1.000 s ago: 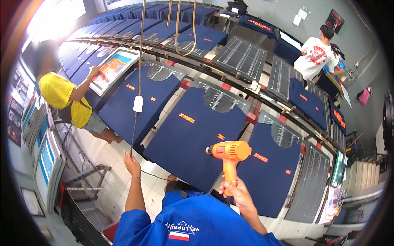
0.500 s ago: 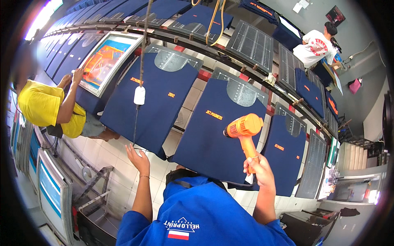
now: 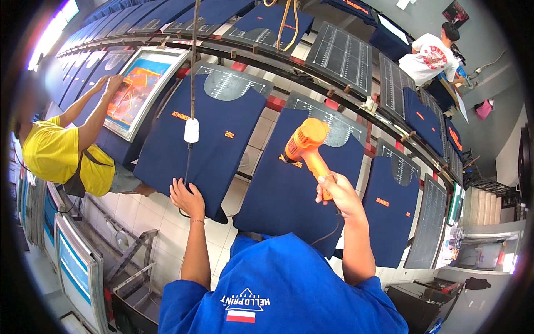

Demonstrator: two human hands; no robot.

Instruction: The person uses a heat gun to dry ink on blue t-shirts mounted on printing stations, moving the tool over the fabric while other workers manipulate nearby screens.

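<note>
My right hand (image 3: 335,193) grips the handle of an orange heat gun (image 3: 305,143), its nozzle aimed at the printed chest of a navy T-shirt (image 3: 289,195) stretched over a pallet. My left hand (image 3: 186,198) lies with fingers apart on the lower hem of the neighbouring navy T-shirt (image 3: 214,147). A black cable drops from a white hanging plug (image 3: 191,131) and passes right beside that hand. A second cord runs from the gun's handle down under my right wrist.
A person in a yellow shirt (image 3: 53,156) at left presses both hands on a framed printing screen (image 3: 139,89). A person in a white shirt (image 3: 431,55) works far back right. Grey gridded pallets (image 3: 342,53) and more navy shirts line the rail. Framed screens (image 3: 78,267) stand lower left.
The heat gun has come in closer over the middle shirt's print. My left hand has gone from hanging in the air to the hem of the left shirt.
</note>
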